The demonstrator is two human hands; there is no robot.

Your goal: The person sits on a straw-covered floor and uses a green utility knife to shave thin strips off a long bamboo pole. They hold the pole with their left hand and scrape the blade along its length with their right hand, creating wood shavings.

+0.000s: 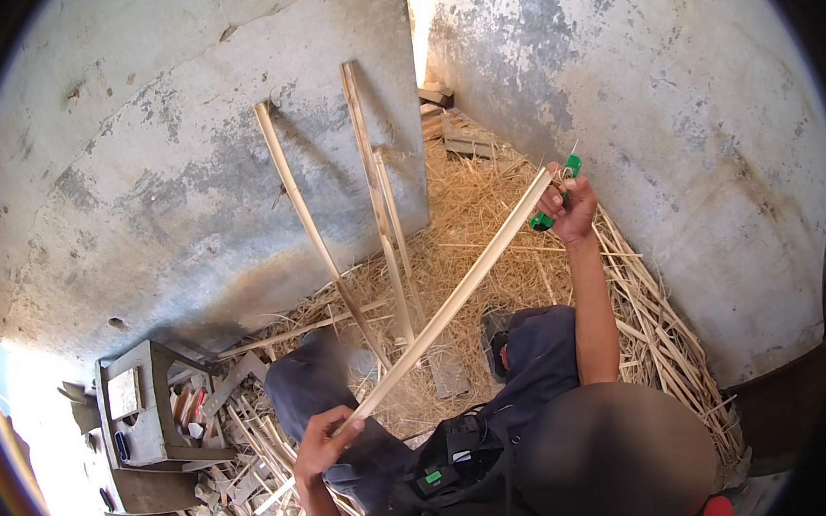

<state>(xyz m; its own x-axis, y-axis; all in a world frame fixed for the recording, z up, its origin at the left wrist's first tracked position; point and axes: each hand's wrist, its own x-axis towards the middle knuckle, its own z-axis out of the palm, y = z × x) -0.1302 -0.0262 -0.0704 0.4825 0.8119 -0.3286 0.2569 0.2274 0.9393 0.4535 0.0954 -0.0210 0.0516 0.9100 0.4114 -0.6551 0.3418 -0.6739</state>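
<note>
A long, pale split wooden strip point(453, 302), possibly bamboo, slants across the middle from low left to high right. My left hand point(322, 442) is closed around its lower end, near my left knee. Up at the far end, my right hand point(572, 208) is closed on a green hand tool point(542, 221) with dark parts and a thin point at its top. The strip's upper tip meets the fingers of that hand; whether they grip it too is hard to see. The tool's exact kind is partly hidden by the fingers.
Several long strips point(295, 191) lean on the left wall point(157, 151). Straw-like shavings point(491, 197) cover the floor. A pile of thin sticks point(670, 337) lies along the right wall point(646, 93). At lower left is a worn wooden stand point(148, 403) with scraps inside.
</note>
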